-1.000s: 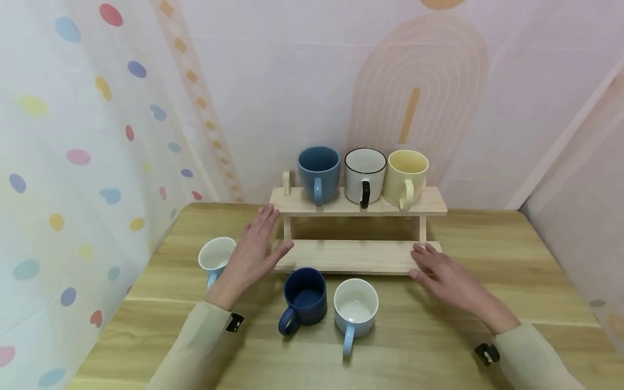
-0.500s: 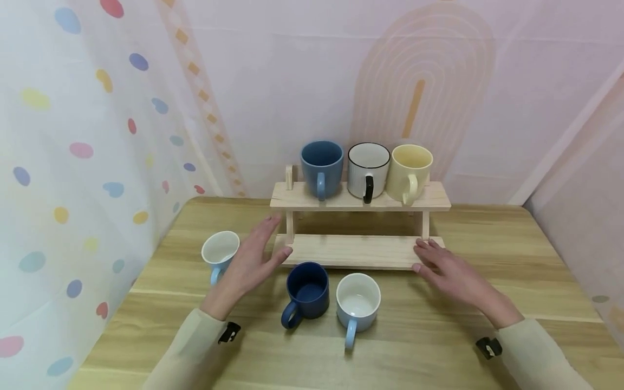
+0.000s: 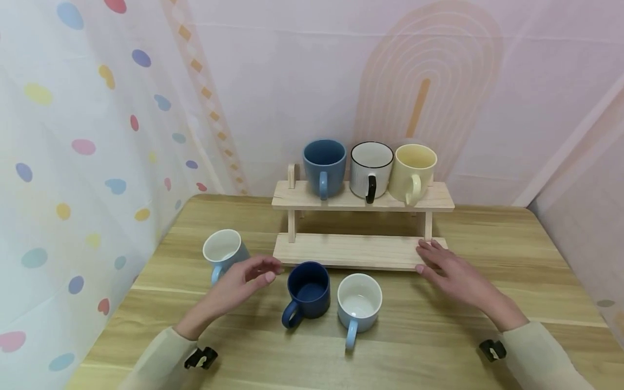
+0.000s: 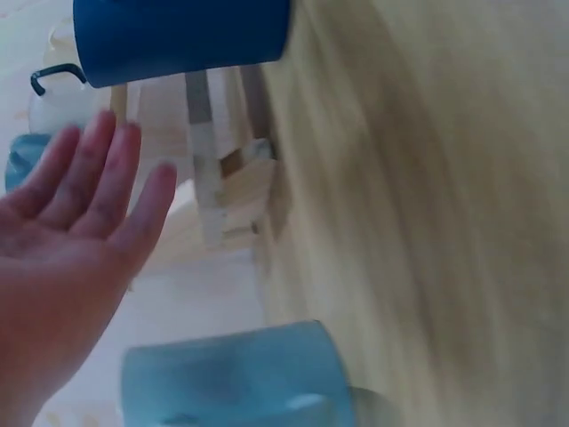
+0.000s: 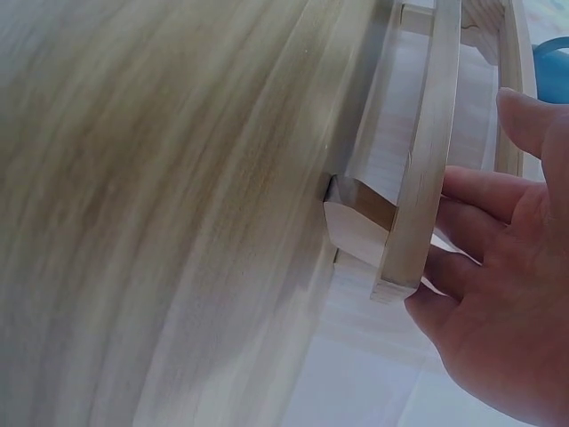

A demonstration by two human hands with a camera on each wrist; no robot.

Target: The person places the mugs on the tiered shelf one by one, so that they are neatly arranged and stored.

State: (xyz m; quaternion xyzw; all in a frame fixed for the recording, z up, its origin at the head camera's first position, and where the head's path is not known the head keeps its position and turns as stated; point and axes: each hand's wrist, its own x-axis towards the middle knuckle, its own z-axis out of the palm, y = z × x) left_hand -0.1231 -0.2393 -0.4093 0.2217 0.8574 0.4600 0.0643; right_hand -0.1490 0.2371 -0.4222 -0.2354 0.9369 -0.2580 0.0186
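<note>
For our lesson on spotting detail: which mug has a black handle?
The white mug, middle one on the upper shelf: its handle is black; the yellow mug has a yellow one, the four blue mugs blue ones.

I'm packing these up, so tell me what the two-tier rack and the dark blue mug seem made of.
Two-tier rack: pale, apparently unpainted wood, fairly matte, with visible grain lines. Dark blue mug: probably satin-glazed ceramic, going by its smooth, even colour and muted shine; plastic is possible.

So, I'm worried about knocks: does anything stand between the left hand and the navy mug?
Nothing visible; only a gap separates the left hand from the navy mug. A pale blue mug stands on the hand's other side, out of that path.
</note>
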